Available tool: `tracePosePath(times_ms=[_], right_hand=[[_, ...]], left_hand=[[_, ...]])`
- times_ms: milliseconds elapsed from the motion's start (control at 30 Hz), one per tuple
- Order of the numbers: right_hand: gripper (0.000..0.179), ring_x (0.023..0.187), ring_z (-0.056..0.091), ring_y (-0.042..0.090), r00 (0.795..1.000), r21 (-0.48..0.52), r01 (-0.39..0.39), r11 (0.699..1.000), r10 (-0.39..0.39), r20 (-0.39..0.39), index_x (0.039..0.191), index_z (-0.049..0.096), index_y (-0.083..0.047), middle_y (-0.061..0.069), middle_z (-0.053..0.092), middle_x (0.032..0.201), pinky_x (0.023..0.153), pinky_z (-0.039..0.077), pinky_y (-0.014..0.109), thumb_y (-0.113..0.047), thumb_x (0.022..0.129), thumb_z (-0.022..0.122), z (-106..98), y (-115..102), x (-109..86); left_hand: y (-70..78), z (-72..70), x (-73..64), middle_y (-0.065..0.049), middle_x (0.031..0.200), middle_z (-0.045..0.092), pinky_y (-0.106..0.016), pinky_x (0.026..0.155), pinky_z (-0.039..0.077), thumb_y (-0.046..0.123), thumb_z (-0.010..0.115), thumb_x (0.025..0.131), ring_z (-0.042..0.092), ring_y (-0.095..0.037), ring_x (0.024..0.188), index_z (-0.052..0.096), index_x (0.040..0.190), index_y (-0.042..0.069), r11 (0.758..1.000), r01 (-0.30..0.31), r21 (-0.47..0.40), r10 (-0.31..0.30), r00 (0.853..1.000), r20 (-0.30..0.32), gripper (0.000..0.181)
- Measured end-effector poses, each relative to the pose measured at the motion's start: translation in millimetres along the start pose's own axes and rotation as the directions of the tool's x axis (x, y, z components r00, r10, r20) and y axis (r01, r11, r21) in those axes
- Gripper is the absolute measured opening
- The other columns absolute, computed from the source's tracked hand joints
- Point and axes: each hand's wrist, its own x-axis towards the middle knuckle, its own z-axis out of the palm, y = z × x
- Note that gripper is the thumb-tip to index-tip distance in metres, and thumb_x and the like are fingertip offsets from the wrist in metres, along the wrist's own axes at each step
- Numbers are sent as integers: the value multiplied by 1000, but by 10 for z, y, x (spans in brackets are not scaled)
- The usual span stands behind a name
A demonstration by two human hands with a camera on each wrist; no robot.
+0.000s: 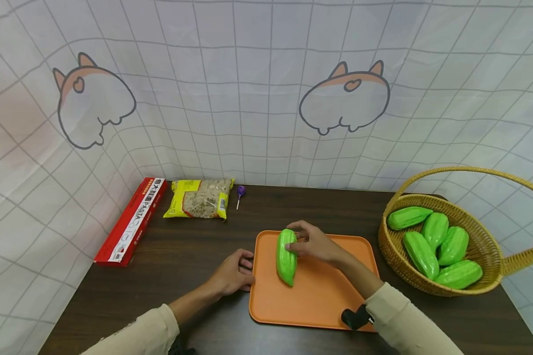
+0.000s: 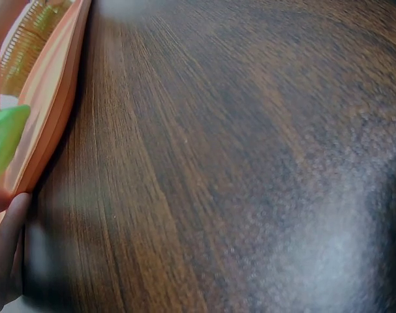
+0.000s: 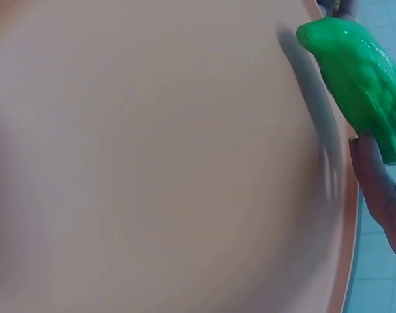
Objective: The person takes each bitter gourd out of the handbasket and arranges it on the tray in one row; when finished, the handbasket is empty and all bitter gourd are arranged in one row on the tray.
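Observation:
A glossy green ridged gourd [image 1: 286, 261], tapering to one end, is held over the left part of an orange tray [image 1: 313, 301]. My right hand [image 1: 313, 241] pinches its upper part between thumb and fingers. In the right wrist view the gourd [image 3: 361, 81] shows close up at the right, its shadow falling on the tray. At the tray's left rim, my left hand [image 1: 233, 273] grips the edge with thumb and fingers. The left wrist view shows a fingertip at the rim of the tray [image 2: 60, 104] and the gourd's tip [image 2: 8, 130] above it.
To the right stands a wicker basket [image 1: 493, 246] with a tall handle, holding several similar green gourds [image 1: 459, 274]. At the back left lie a red pasta box [image 1: 131, 224], a yellow bag [image 1: 200, 198] of dry food and a purple lollipop [image 1: 241, 191]. A patterned curtain [image 1: 266, 98] rises behind.

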Motion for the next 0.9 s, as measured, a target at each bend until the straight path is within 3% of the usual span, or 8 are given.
tracePosePath(times_ms=[167,567,900], right_hand=[[60,96,69,22,999,-21,-35,999,34,-35,143,43,-4,21,61,124,86,61,44,-24,94,70,80,15,77],[58,102,63,24,983,-117,-98,988,78,-167,141,53,-6,18,61,123,82,59,37,-31,92,70,222,-50,141],[58,93,66,24,967,-17,-137,990,130,-219,138,54,-2,21,59,119,83,61,38,-25,89,75,307,-71,237]], left_hand=[[4,-8,-5,-16,109,55,-35,63,64,-5,71,73,64,-17,85,50,132,-2,1000,3,7,-3,1000,5,62],[0,-12,7,-16,108,55,-36,60,64,-5,71,73,64,-17,84,49,133,-2,1000,2,12,-2,1000,4,63],[-8,-17,19,-17,109,53,-36,61,64,-6,69,74,63,-18,84,48,132,-4,1000,-8,-6,8,1000,20,62]])
